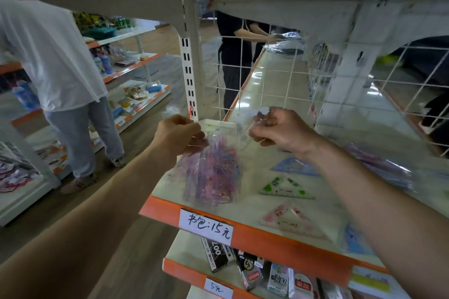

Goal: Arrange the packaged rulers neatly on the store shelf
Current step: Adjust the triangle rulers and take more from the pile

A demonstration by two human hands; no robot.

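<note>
Left hand (178,133) pinches the top of the clear plastic pack of pink-purple rulers (211,167), long axis running toward the cream, orange-edged shelf (243,228) front; right hand (279,131) grips what looks like a second clear sleeve (255,116) just beside.

We read 书包:15元 on the white tag (206,226) on the orange shelf edge (279,241) below the left hand (178,133) | 5元 on a smaller tag (217,286) lower still | 20 on a white carton (279,279) below the right hand (277,128) | rest unreadable
</note>
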